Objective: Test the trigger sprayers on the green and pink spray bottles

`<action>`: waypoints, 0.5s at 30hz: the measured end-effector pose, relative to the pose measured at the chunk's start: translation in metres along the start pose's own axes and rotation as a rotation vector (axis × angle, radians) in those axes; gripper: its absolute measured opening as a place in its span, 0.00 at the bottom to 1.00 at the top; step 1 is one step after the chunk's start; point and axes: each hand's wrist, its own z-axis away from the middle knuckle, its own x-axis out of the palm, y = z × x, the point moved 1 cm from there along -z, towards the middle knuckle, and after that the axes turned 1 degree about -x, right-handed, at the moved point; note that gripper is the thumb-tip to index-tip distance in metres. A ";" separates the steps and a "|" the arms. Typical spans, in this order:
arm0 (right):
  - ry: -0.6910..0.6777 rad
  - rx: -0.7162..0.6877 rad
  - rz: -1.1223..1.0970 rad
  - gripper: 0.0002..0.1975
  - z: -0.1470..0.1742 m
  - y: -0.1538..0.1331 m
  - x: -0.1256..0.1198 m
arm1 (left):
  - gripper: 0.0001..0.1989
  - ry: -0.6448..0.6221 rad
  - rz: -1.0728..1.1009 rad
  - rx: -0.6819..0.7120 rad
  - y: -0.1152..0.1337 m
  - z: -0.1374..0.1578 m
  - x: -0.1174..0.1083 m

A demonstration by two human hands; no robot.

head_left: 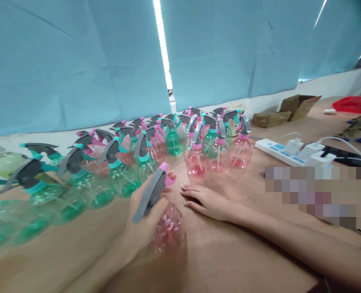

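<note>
My left hand (pixel 145 211) is wrapped round the neck of a pink spray bottle (pixel 170 228) with a grey and pink trigger head. The bottle is close to the table top, and its neck is hidden by my fingers. Flat on the brown table (pixel 217 252), my right hand (pixel 209 201) lies with fingers stretched out and nothing in it. Just beyond it stand several pink spray bottles (pixel 197 162). Green spray bottles (pixel 123 179) with grey and turquoise heads are lined up to the left of my left hand.
More green and pink bottles crowd the back of the table, below a blue sheet (pixel 107 61). To the right lie a white power strip (pixel 281 152) with plugs, an open cardboard box (pixel 299 108) and a red plastic item (pixel 355 104). A blurred patch covers something near my right forearm.
</note>
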 end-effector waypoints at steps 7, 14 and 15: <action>0.009 -0.018 -0.002 0.18 0.000 0.001 0.001 | 0.22 -0.034 0.015 0.009 -0.001 0.000 0.000; 0.002 -0.015 0.015 0.18 0.001 0.000 0.001 | 0.22 -0.024 -0.029 0.033 0.001 -0.002 -0.001; 0.003 -0.017 0.012 0.18 0.001 0.001 0.001 | 0.22 -0.029 -0.029 0.032 0.001 -0.002 -0.001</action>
